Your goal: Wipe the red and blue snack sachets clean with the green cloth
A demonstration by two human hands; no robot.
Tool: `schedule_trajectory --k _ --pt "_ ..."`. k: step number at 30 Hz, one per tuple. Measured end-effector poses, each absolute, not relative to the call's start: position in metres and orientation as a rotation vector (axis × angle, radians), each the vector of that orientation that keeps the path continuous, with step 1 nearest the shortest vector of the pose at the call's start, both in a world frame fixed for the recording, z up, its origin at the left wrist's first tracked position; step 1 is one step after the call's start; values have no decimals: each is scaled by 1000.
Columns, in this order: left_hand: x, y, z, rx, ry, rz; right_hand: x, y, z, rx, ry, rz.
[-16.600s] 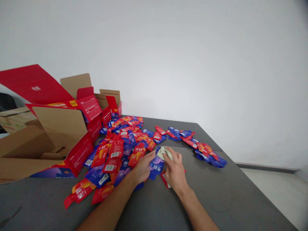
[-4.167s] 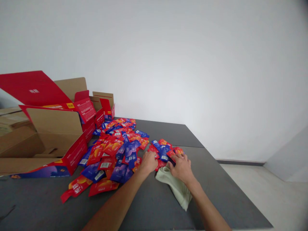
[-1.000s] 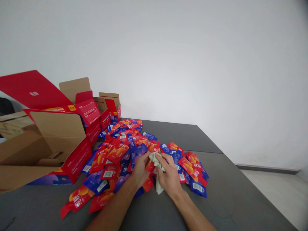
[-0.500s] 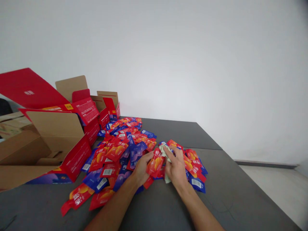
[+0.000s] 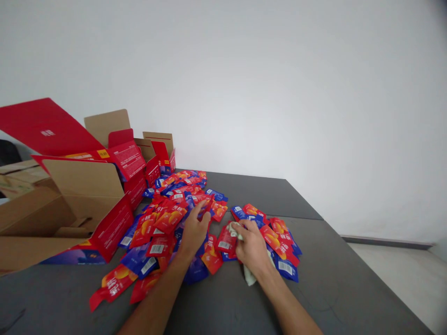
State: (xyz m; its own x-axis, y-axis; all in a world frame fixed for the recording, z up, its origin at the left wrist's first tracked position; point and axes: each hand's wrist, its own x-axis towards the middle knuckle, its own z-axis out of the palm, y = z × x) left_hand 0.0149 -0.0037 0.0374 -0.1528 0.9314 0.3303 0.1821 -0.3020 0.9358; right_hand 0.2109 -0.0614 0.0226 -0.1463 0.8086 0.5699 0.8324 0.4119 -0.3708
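Observation:
Many red and blue snack sachets (image 5: pixel 174 209) lie spread over a dark grey table (image 5: pixel 314 284). My left hand (image 5: pixel 194 229) rests on the pile, its fingers pinched on a red sachet (image 5: pixel 205 206) at the fingertips. My right hand (image 5: pixel 250 246) is closed round a pale green cloth (image 5: pixel 248 275), pressed down among sachets at the middle of the table. One end of the cloth pokes out by the fingers, the other hangs out below the wrist.
Open red and brown cardboard boxes (image 5: pixel 87 195) stand at the left, flaps raised. A smaller group of sachets (image 5: pixel 279 237) lies right of my right hand. A white wall rises behind the table, and pale floor (image 5: pixel 401 274) shows at the right.
My left hand has moved forward and left, away from the cloth, onto a red sachet farther up the pile. My right hand has drawn the cloth slightly toward me.

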Motion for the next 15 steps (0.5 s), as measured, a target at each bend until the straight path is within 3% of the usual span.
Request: schedule_trajectory --k 3,8,12,15 --pt "-2 1 41 1945 1704 1492 225 -52 17 -1491 -1860 -99" --pt "-21 7 28 2118 2231 1067 229 -50 15 -1566 -1838 -128" --pt "-16 8 23 2239 2302 956 223 -54 18 -1610 -1883 -91" --pt "8 0 22 2350 2075 964 221 -56 22 -1649 -1879 -83"
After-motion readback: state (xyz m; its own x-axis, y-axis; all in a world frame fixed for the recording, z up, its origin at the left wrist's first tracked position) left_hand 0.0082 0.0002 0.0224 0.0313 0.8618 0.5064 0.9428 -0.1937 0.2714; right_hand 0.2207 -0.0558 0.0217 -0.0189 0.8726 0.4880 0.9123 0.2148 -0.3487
